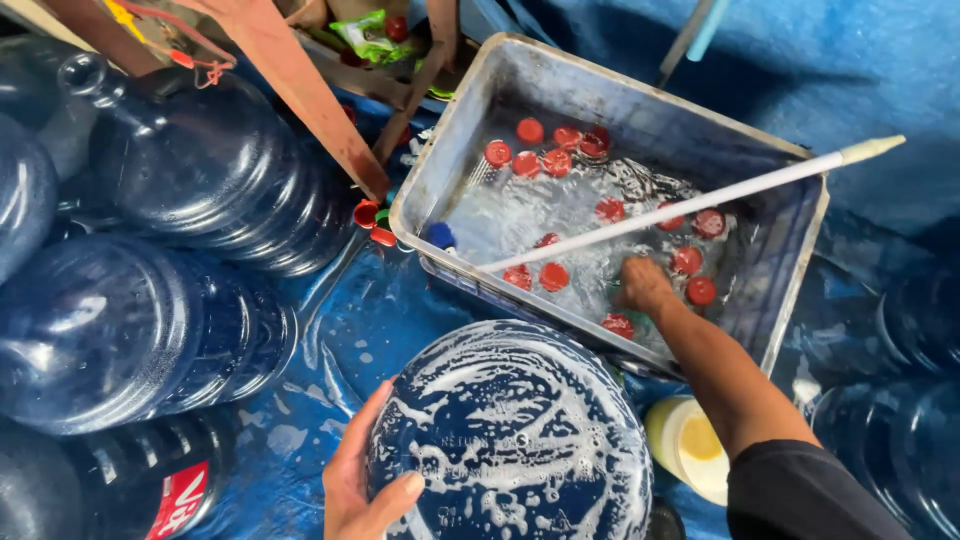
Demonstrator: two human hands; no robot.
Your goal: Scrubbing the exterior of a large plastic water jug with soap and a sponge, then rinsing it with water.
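Note:
My left hand (pixel 362 480) rests against the side of a large blue water jug (pixel 515 430) whose base faces me, covered in soap foam. My right hand (pixel 643 285) reaches into a grey plastic tub (pixel 620 100) of soapy water, dipped among several floating red bottle caps (pixel 553 276); whether it grips something under the water I cannot tell. A white stick (pixel 700 195) lies across the tub, its end in the water.
Several big blue water jugs (pixel 120 330) lie on their sides at the left, more at the right edge (pixel 890 400). A yellow-white container (pixel 690 440) stands by my right arm. Red wooden legs (pixel 300 90) rise at the top. Blue tarp covers the ground.

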